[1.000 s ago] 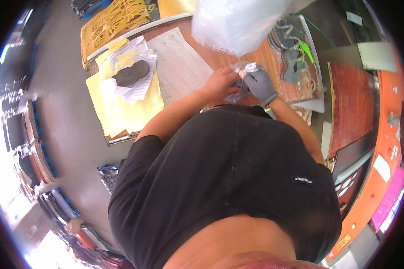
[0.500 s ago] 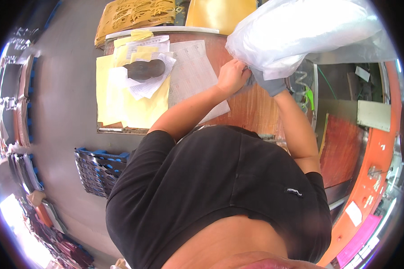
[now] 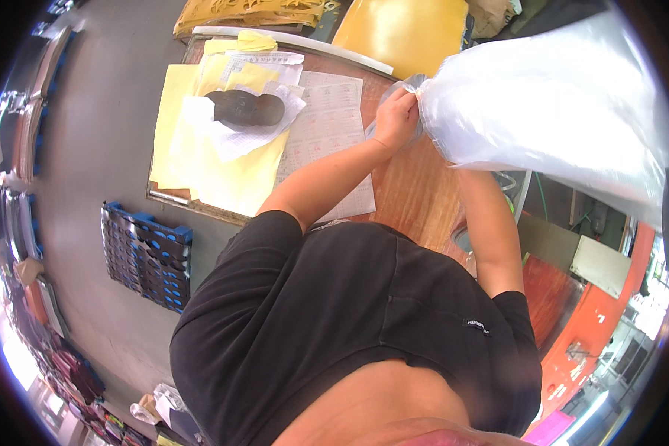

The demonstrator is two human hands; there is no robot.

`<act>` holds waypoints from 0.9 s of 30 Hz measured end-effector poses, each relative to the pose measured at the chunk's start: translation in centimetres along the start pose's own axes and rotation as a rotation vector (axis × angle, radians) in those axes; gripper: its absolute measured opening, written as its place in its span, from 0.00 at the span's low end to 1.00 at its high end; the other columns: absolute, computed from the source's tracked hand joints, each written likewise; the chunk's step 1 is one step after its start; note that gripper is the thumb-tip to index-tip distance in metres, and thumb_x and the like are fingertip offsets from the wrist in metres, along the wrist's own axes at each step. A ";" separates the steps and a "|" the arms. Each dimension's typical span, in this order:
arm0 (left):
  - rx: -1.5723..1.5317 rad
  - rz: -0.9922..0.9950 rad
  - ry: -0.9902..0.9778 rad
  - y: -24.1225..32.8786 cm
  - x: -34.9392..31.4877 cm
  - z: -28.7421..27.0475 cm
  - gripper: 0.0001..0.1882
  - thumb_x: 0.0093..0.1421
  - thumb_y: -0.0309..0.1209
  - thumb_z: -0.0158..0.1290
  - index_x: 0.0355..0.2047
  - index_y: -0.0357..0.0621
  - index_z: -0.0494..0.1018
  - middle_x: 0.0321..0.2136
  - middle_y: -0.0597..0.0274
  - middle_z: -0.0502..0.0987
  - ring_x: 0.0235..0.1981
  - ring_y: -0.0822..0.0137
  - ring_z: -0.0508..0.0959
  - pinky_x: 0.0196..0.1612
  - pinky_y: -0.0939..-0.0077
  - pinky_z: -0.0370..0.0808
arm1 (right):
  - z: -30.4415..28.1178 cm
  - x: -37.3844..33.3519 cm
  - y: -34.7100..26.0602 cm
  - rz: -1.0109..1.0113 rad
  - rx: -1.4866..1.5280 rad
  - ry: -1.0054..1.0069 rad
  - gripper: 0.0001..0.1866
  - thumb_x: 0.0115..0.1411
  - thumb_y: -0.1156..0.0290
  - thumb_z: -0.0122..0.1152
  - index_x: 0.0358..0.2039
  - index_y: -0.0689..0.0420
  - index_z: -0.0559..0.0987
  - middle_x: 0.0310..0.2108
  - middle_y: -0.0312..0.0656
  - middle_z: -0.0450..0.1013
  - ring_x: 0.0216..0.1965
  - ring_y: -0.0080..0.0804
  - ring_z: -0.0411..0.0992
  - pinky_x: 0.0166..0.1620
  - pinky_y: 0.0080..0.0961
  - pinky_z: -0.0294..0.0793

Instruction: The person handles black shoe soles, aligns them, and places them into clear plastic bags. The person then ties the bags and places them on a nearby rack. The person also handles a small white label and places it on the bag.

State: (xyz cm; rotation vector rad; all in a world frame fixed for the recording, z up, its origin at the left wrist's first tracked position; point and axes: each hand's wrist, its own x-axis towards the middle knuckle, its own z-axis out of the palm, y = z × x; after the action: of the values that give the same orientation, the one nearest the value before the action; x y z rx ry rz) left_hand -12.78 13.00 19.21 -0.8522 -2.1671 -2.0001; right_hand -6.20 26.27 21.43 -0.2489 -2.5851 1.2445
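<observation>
A large, bulging clear plastic bag [image 3: 543, 104] with pale contents fills the upper right, above the wooden table. My left hand [image 3: 398, 117] is closed around its gathered neck, and loose plastic sticks out past the fingers on the far side. My right forearm [image 3: 492, 227] reaches up under the bag; the bag hides that hand, so its grip does not show. Left of my left hand, printed sheets [image 3: 323, 134] and yellow paper [image 3: 241, 178] lie on the table. On them rests a dark, sole-shaped piece [image 3: 247, 108].
A stack of cut-out yellow sheets [image 3: 253, 13] and a plain yellow sheet [image 3: 398, 33] lie beyond the table's far edge. A blue and black crate [image 3: 147, 253] stands on the floor at left. To the right are a reddish board [image 3: 548, 301] and an orange surface [image 3: 598, 327].
The bag has swung lower and to the right, covering my gloved right hand. My left hand has shifted slightly right and now grips the bag's gathered neck. The whole view has turned a little.
</observation>
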 end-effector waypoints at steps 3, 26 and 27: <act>0.009 -0.013 0.026 -0.4 0.1 0.1 0.04 0.53 0.24 0.48 0.29 0.42 0.72 0.26 0.55 0.71 0.30 0.52 0.73 0.31 0.63 0.69 | 0.5 0.7 0.1 0.014 0.002 0.033 0.20 0.65 0.62 0.41 0.53 0.58 0.63 0.51 0.42 0.62 0.52 0.31 0.60 0.53 0.27 0.61; 0.114 -0.299 -0.116 1.6 0.7 -1.0 0.08 0.50 0.33 0.56 0.26 0.40 0.75 0.24 0.55 0.72 0.30 0.54 0.74 0.35 0.67 0.70 | -6.3 -3.7 2.2 0.320 -0.093 0.344 0.18 0.64 0.62 0.43 0.50 0.59 0.65 0.45 0.43 0.66 0.45 0.32 0.65 0.46 0.27 0.66; 0.160 -0.231 -0.105 1.8 0.9 -1.4 0.08 0.49 0.33 0.56 0.24 0.40 0.75 0.23 0.56 0.72 0.30 0.55 0.74 0.34 0.67 0.70 | -7.0 -4.2 2.5 0.343 -0.105 0.365 0.18 0.64 0.62 0.43 0.50 0.59 0.65 0.45 0.43 0.66 0.45 0.32 0.65 0.46 0.27 0.67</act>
State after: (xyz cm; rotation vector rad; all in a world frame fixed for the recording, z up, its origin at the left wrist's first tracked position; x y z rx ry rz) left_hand -13.15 11.97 21.41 -0.7302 -2.5495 -1.8782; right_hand 0.07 31.90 23.00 -0.8840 -2.3504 1.0424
